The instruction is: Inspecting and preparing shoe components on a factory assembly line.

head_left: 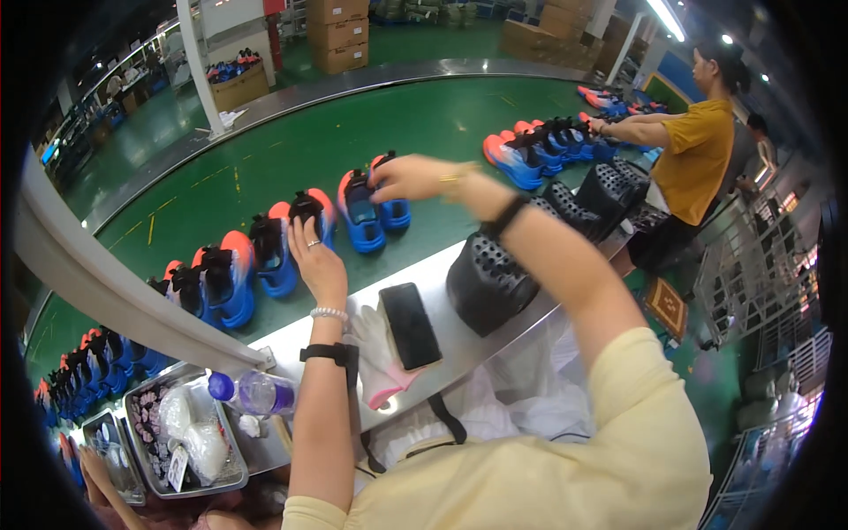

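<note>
My left hand [316, 265] is at the heel of a blue, orange and black sneaker [325, 212], its fingers laid over the black collar and its thumb out of sight. To the right, the bent fingers of my right hand [415, 179] grip the top of another sneaker [397, 215]. Between them a blue sneaker [362, 212] with an orange toe stands untouched. More sneakers of this kind, such as a sneaker [226, 278] left of my left hand, line the green surface. All have their heels toward me.
On the metal ledge lie a phone [410, 327], a pale glove [375, 353] and a purple-capped bottle [256, 392]. A metal tray [238, 473] holds plastic-wrapped items. Black perforated covers [490, 283] stand at right. A person in mustard [702, 150] handles shoes; another person's hand [97, 473] is at lower left.
</note>
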Available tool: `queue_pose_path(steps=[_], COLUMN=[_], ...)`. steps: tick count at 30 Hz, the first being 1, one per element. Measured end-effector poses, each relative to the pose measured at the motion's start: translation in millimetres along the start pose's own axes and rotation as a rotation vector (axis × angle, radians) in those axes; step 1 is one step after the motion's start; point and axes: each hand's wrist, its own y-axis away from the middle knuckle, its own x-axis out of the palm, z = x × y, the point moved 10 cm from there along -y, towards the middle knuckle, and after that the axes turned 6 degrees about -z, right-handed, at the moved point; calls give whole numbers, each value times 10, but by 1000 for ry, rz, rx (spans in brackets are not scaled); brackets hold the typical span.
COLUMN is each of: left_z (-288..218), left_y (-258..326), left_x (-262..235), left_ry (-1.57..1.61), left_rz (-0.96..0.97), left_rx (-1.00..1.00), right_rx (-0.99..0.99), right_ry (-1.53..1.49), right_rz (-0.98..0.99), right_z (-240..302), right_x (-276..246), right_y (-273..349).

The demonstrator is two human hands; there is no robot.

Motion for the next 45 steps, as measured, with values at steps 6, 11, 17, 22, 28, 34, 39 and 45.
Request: queue_pose_path(steps=[6, 11, 17, 22, 28, 34, 39, 45], left_z=[-700, -663, -375, -758, -1034, -803, -169, 126], left_y=[-3, -12, -117, 4, 344, 189, 412, 659], left_x=[1023, 1716, 2138, 2081, 1623, 937, 964, 1086], left_ry=[22, -203, -158, -77, 132, 376, 344, 332], left_rz=[583, 693, 923, 901, 904, 506, 494, 601], left_rx=[169, 379, 327, 305, 190, -62, -361, -423], right_rx=[512, 946, 1001, 1050, 1058, 618, 335, 658], right_ry=[284, 514, 279, 330, 454, 255, 125, -33], right_rz=[-618, -730, -607, -572, -542, -773, -355, 152], right_z=[-1729, -2753, -3054, -3014, -2832, -1598, -399, -431], right_x=[-2106, -2198, -1837, -1898, -2228, -2412, -1232, 201], right_y=[2660, 4488, 4607, 4550, 4540, 3408, 1616, 335])
